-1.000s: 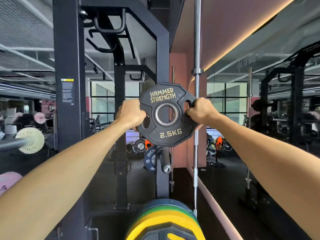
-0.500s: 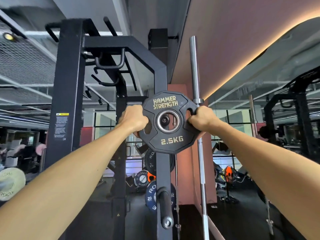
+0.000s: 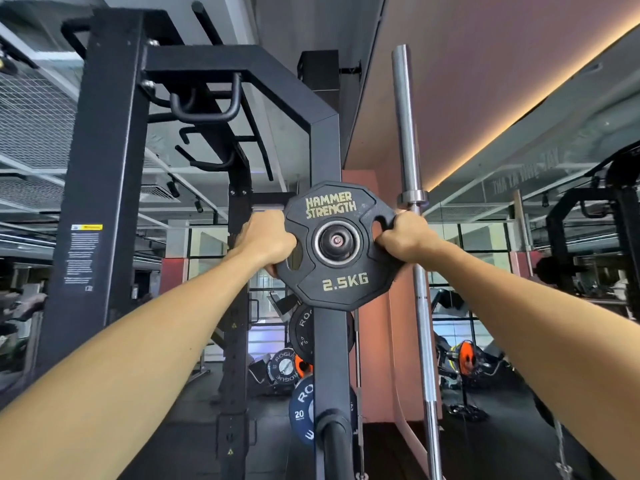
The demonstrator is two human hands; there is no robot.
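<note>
A black many-sided 2.5 kg weight plate (image 3: 341, 289) stands on edge at the front of a black steel rack upright (image 3: 327, 161). Its flat face is turned toward the camera and its bore axis points straight out along a dark round storage peg (image 3: 336, 241), whose end shows inside the hole. The gold lettering reads level, with HAMMER STRENGTH at the top and 2.5KG at the bottom. The plate looks matt and rubbery, with a bright metal ring lining the bore and oval cut-outs near the left and right rims. The left hand (image 3: 266, 242) has its grip closed on the left rim, fingers curled behind it. The right hand (image 3: 403, 239) holds the right rim in the same way, fingers hooked through the cut-out. Just beside the right hand a polished steel barbell (image 3: 407, 133) stands nearly upright. Lower on the upright hangs a blue round 20 plate (image 3: 300, 410).
</note>
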